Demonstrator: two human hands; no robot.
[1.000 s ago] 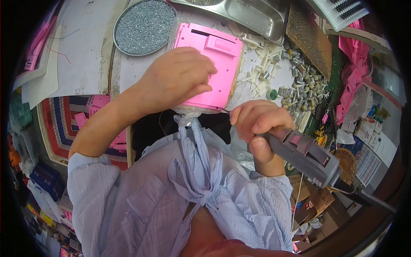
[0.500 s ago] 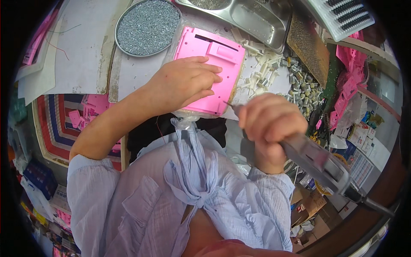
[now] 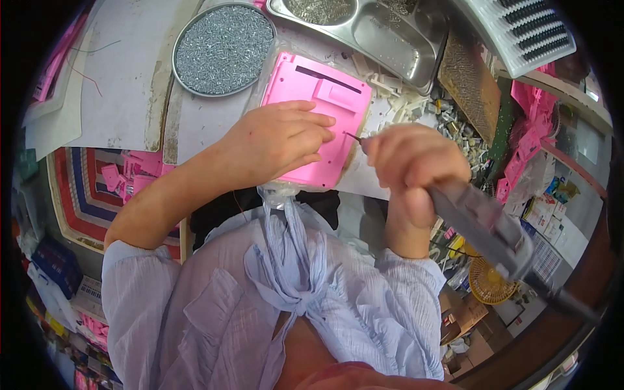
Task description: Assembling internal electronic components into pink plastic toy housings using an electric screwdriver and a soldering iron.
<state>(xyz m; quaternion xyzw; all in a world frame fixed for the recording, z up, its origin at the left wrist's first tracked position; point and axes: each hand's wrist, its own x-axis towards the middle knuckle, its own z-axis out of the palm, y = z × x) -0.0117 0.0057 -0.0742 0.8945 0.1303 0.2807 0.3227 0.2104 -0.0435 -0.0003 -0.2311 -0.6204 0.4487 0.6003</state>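
Note:
A pink plastic panel lies flat on the bench in front of me, wrapped partly in clear film. My left hand rests on its lower part, fingers curled and pressing it down. My right hand is closed around a grey electric screwdriver, whose thin bit points at the panel's right edge, just beside my left fingertips. The tool's body runs back toward the lower right.
A round metal tray of small screws stands behind my left hand. A steel compartment tray sits at the back. Loose white plastic parts lie right of the panel. Pink parts lie in a striped basket at left.
My right hand has swung the screwdriver up and left, bringing its bit from below the bench edge to the panel's right side. My left hand stays on the panel.

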